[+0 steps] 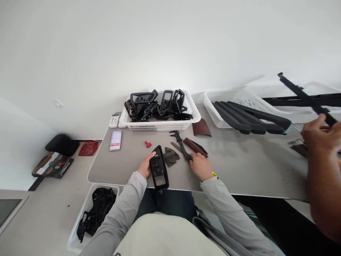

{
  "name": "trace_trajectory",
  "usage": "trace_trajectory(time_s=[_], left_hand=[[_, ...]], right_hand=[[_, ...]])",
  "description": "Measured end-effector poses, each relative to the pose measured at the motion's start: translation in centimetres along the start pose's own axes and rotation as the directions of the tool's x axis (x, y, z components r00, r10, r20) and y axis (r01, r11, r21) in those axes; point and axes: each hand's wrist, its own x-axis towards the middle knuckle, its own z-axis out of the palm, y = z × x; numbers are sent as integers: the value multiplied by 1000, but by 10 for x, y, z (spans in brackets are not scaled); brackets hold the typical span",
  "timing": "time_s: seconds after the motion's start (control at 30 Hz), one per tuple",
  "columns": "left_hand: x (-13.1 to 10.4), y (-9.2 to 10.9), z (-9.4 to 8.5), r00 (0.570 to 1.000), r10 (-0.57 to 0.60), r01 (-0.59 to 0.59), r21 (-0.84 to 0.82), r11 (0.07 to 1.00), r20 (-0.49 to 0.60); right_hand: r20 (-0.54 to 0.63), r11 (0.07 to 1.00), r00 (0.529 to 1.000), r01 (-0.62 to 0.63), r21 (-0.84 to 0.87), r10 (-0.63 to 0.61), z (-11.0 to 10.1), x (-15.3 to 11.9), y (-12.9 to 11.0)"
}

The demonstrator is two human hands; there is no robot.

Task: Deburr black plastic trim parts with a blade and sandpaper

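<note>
My left hand (145,165) grips the left side of a black plastic frame (159,165) with a rectangular opening, held at the table's front edge. My right hand (200,166) is on the table with its fingers curled over the end of a dark knife-like tool (180,148). A black caliper (181,142) lies by those fingertips. Between my hands are grey cloth scraps (170,157). Brown sandpaper (195,147), rolled, rests just beyond my right hand, and a red clip (147,144) lies beyond the black frame.
A white basket (160,126) of black frames stands at the back; another basket (217,119) holds long black parts (245,117). At right, a person's hand (319,133) holds a black strip (301,93). A phone (115,140) lies left. Below is a bin (76,227) of parts.
</note>
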Motion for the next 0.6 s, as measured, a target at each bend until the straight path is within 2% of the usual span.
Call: trace_trajectory(time_s=[0.13, 0.3, 0.47, 0.6], left_hand=[[0, 1, 0, 1000, -18, 18, 16, 1000, 0], [1, 6, -5, 999, -31, 31, 39, 999, 15], [1, 16, -7, 998, -36, 28, 126, 992, 56], [-2, 19, -7, 999, 11, -21, 190, 982, 53]], right_hand=[[52, 1000, 999, -5, 8, 4, 2, -1, -5], [120, 994, 993, 7, 109, -20, 3, 1, -5], [198, 951, 977, 14, 309, -79, 3, -3, -5], [300, 863, 945, -38, 504, -134, 6, -12, -8]])
